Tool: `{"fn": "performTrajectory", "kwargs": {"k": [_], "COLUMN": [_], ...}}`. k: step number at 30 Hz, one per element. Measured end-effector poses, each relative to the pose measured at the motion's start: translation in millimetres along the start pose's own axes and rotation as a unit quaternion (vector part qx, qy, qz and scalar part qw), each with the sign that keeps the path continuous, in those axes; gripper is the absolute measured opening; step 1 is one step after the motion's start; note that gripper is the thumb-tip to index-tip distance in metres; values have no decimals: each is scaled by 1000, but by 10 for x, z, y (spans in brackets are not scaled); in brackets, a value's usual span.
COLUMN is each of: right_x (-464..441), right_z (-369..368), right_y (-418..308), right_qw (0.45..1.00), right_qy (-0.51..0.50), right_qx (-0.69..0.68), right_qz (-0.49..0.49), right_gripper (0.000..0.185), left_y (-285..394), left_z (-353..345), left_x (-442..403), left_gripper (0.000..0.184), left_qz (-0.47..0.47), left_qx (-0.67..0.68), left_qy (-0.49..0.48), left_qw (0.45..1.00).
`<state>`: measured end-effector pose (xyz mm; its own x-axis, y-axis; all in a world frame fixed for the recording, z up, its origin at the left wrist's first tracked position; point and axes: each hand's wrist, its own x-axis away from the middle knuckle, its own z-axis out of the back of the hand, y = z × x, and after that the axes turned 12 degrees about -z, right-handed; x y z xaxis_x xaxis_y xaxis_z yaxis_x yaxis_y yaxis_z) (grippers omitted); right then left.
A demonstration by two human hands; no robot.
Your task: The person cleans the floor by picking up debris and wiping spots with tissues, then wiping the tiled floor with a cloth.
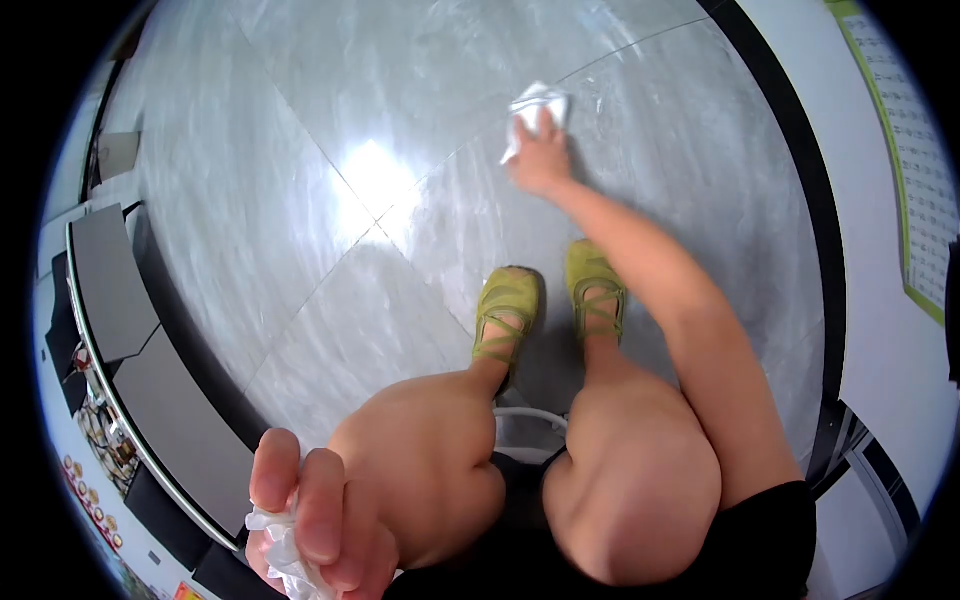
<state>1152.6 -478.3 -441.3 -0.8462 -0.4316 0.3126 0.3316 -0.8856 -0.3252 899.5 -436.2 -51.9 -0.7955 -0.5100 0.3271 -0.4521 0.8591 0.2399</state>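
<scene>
My right hand (541,158) reaches out over the grey tiled floor (420,80), its fingers pressing a white folded tissue (541,99) flat on a tile. Near the camera at the lower left, my left hand (318,515) is curled around a crumpled white tissue (283,545), part of which sticks out between the fingers. Below the right hand, my feet in green strappy shoes (507,303) stand side by side on the floor, between the two hands.
A grey-panelled counter (170,420) with small items along its top curves along the left. On the right are a white wall (800,60) with black skirting and a green-edged chart (915,150). White curved legs (530,415) show beneath me.
</scene>
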Motion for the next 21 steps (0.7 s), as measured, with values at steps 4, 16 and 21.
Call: {"fn": "performTrajectory", "kwargs": {"k": [4,16,21], "right_x": [158,-1074,-438], "right_z": [-22,549,261], "right_y": [-203,838,-228], "right_qw": [983,970,964], "right_qy": [-55,181,11], "right_qx": [62,86,-259], "right_qz": [163,-139,-60], "right_gripper": [56,40,49], "left_y": [-37,-41,-64], "left_z": [-45,-151,-206], "left_x": [-132,-229,-206], "left_gripper": [18,18,18], "left_qz": [22,-73,-69], "left_qx": [14,42,30], "left_qy": [19,34,34], "left_qw": [999,996,997]}}
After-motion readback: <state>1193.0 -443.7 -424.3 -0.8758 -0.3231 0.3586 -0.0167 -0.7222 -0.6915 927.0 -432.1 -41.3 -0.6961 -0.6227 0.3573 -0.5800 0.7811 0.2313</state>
